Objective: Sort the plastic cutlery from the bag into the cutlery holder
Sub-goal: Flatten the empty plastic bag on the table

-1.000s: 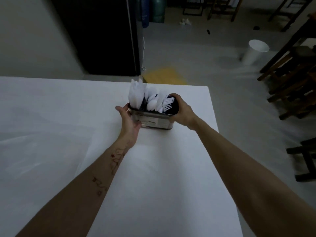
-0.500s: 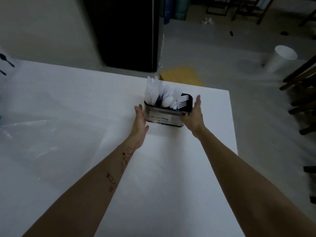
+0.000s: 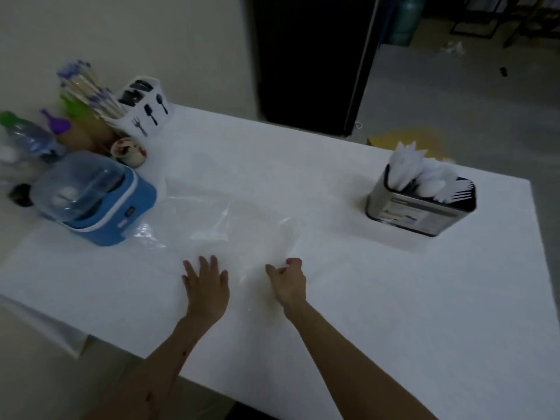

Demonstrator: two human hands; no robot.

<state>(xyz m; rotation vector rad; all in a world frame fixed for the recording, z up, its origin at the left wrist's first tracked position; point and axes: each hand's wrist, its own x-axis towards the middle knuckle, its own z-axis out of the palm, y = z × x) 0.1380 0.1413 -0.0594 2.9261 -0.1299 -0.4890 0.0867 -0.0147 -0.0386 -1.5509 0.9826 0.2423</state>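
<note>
The cutlery holder (image 3: 421, 204) stands upright near the far right corner of the tabletop (image 3: 394, 298). It is filled with white plastic cutlery (image 3: 424, 177), handles down; fork tines project toward its right end. No loose cutlery is seen on the tabletop, so the sorting is judged complete or nearly so.

The bag (image 3: 230, 231), clear and apparently empty, lies flat at the middle of the tabletop, toward the near edge. Its outline is faint against the white surface and its full extent cannot be traced.

The left hand (image 3: 206, 286) is laid palm down with fingers straight and spread, resting on or just at the near edge of the bag. The right hand (image 3: 288, 280) is held just beside it, fingers curled; a fold of the bag film appears to be pinched between thumb and forefinger, though blur prevents certainty.

Handling notes:
- The bag is judged very light, limp and slippery. It will crumple rather than hold shape, and it is best taken by pinching an edge or corner.
- The cutlery is judged light, fairly stiff and brittle at the tines. It should be taken by the handles.
- The holder is judged rigid and stable, and is best gripped at both ends.

A blue appliance (image 3: 91, 204) with a clear lid stands at the left edge.
</note>
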